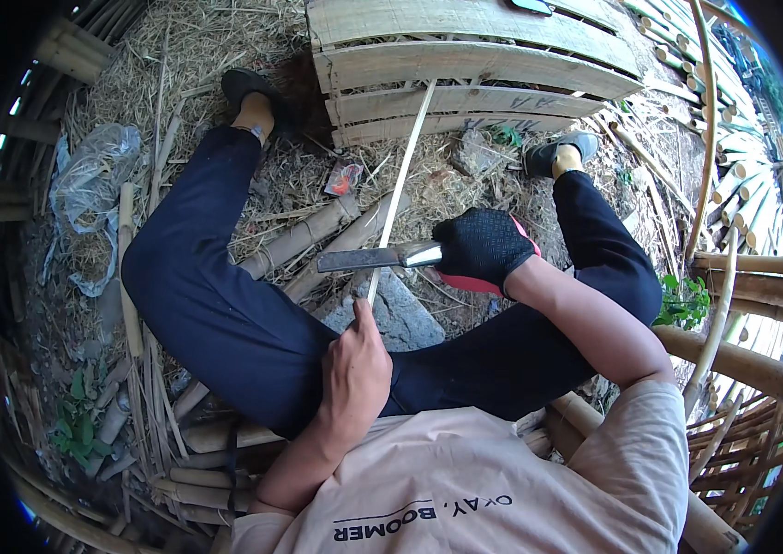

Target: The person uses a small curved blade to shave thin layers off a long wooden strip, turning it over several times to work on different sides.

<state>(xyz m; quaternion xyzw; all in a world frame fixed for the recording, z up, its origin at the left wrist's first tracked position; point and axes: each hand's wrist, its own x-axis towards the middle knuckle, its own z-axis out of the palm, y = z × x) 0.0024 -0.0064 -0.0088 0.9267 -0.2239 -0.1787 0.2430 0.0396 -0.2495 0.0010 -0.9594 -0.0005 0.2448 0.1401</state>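
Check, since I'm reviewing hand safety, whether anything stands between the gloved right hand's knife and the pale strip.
Nothing visible does: the knife in the gloved right hand crosses the pale strip in this view, though contact is unclear. The left hand grips the strip's near end, below the blade in the picture.

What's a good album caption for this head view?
Bare left hand holds a pale strip; gloved right hand holds a knife that crosses it in view.
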